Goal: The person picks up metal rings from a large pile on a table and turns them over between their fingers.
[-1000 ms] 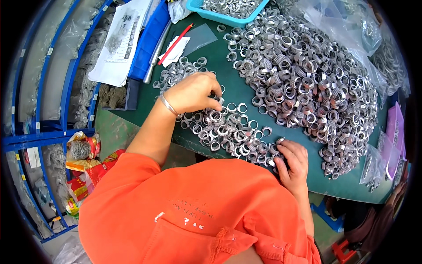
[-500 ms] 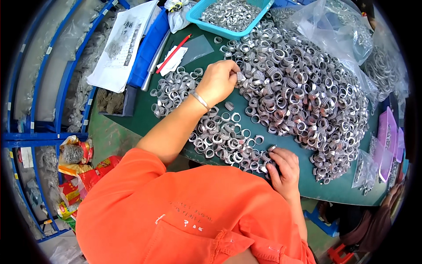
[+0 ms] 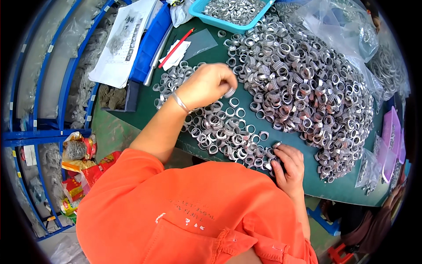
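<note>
My left hand (image 3: 210,84), with a bangle on its wrist, is above the gap between two groups of metal rings. Its fingers are pinched on a silver-grey ring (image 3: 229,92). To the right rises a large heap of textured rings (image 3: 303,83). A smaller spread of rings (image 3: 228,134) lies nearer my body and runs left beneath my left wrist. My right hand (image 3: 290,171) rests at that spread's right end, thumb and fingers apart. One ring (image 3: 277,144) sits against its fingertips, and others lie beside the thumb.
A turquoise basket (image 3: 198,11) of rings stands at the back. Papers (image 3: 118,48), a blue bin (image 3: 151,46) and a red pencil (image 3: 176,47) are at the left. Clear plastic bags (image 3: 334,31) and a purple tray (image 3: 389,143) are at the right. Blue shelving (image 3: 66,101) is beyond the table's left side.
My left hand has moved from the large heap's edge leftward and toward me, with a ring pinched in its fingers. My right hand stays by the smaller spread. The whole view has shifted slightly.
</note>
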`<state>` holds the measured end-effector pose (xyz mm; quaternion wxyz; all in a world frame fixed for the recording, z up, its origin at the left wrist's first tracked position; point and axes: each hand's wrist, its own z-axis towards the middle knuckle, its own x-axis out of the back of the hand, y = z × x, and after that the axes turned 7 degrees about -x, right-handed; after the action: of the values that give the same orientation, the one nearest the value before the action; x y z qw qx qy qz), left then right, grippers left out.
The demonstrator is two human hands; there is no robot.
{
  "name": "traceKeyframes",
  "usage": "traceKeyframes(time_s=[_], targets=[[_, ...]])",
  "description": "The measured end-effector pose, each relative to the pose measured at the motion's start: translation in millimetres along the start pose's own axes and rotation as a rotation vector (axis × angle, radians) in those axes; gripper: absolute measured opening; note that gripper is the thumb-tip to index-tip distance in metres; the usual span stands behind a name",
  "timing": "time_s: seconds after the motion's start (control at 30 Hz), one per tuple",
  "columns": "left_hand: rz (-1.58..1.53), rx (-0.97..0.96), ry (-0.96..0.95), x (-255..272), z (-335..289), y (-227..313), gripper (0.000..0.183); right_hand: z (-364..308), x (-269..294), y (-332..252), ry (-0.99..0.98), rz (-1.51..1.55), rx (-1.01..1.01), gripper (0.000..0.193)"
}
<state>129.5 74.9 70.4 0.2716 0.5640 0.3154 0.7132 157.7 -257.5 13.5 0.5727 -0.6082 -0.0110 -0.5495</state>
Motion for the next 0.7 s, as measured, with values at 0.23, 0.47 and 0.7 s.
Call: traceKeyframes(time_s=[0.23, 0.47, 0.7], targets=[[0.333, -0.122, -0.106, 2.6, 8.6, -10.3, 0.013, 0.1, 0.9, -1.3, -0.005, 0.001, 0.005, 0.028], [0.287, -0.115, 0.035, -28.9, 24.6, -41.1, 0.015, -1.3, -1.3, 0.7, 0.004, 0.004, 0.007, 0.027], [-0.165, 0.196, 0.101, -21.2, 14.5, -26.6, 0.01, -0.3, -0.2, -1.2, 0.002, 0.006, -0.013, 0.028]])
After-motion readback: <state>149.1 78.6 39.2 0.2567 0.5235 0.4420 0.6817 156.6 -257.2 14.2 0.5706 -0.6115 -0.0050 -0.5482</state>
